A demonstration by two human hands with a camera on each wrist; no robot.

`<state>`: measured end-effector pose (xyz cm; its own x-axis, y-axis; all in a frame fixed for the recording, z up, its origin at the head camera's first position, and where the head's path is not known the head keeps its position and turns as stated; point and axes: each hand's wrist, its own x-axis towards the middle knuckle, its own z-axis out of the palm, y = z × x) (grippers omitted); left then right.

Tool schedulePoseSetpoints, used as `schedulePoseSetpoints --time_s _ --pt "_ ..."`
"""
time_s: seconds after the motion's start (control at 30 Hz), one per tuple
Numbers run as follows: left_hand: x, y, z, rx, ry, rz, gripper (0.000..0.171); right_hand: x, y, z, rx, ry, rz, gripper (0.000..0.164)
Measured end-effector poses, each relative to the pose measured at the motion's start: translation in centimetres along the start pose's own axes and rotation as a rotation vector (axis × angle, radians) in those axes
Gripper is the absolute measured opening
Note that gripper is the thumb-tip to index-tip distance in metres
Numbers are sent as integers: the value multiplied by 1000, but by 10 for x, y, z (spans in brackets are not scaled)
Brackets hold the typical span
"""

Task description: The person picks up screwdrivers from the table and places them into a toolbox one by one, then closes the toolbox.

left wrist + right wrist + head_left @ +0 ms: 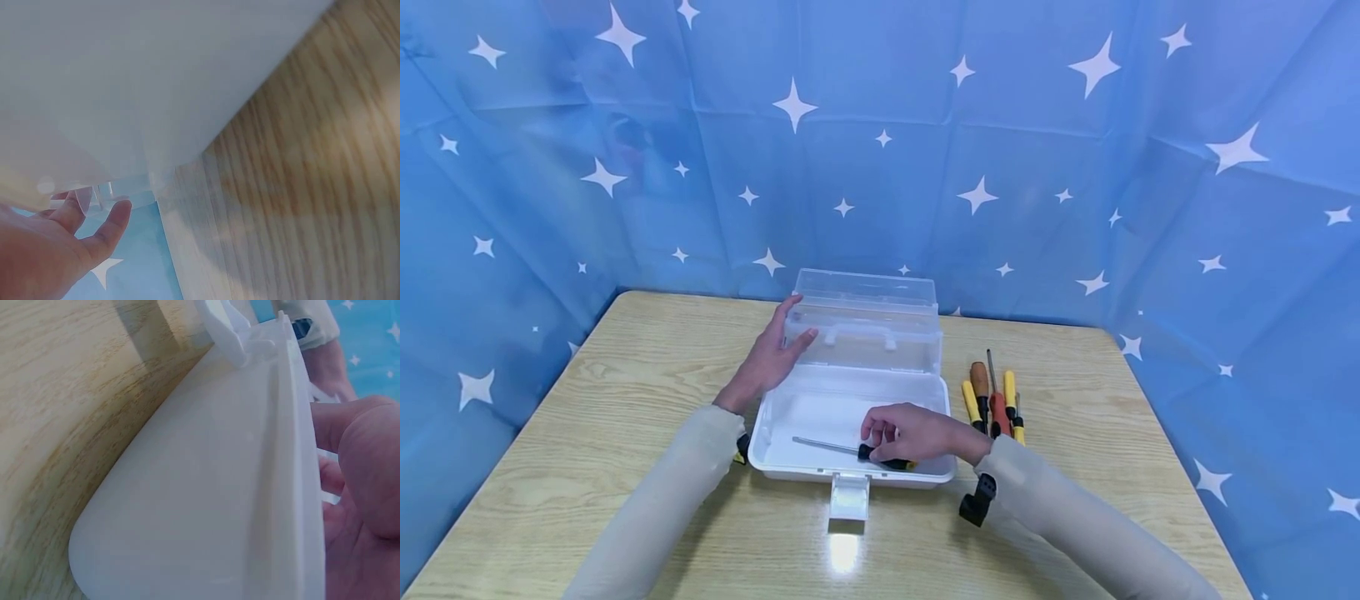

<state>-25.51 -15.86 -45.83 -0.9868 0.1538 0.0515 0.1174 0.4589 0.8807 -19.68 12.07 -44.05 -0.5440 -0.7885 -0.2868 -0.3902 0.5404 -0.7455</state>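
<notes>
A white plastic toolbox point(850, 383) stands with its clear lid point(910, 352) raised. At the lid's left edge is my left hand point(766, 354), thumb and fingers spread apart; the left wrist view shows the fingers point(74, 212) beside clear plastic. Inside the box lies a screwdriver point(827, 445) with a metal shaft and a black and yellow handle. Over that handle hovers my right hand point(917, 431), its fingers loosely bent and the thumb partly covering it. In the right wrist view the box wall hides the screwdriver and the fingertips.
Right of the box, several hand tools lie grouped, among them a red-handled screwdriver point(999, 410) and a brown-handled tool point(979, 379). The open latch point(850, 498) hangs from the box front. A blue star-patterned curtain point(880, 167) stands behind the wooden table point(647, 375).
</notes>
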Motion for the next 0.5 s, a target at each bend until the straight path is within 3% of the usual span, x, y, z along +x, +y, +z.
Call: schedulePoseSetpoints --time_s 0.5 --pt "-1 -2 0 6 3 17 73 -16 2 -7 30 12 -86 19"
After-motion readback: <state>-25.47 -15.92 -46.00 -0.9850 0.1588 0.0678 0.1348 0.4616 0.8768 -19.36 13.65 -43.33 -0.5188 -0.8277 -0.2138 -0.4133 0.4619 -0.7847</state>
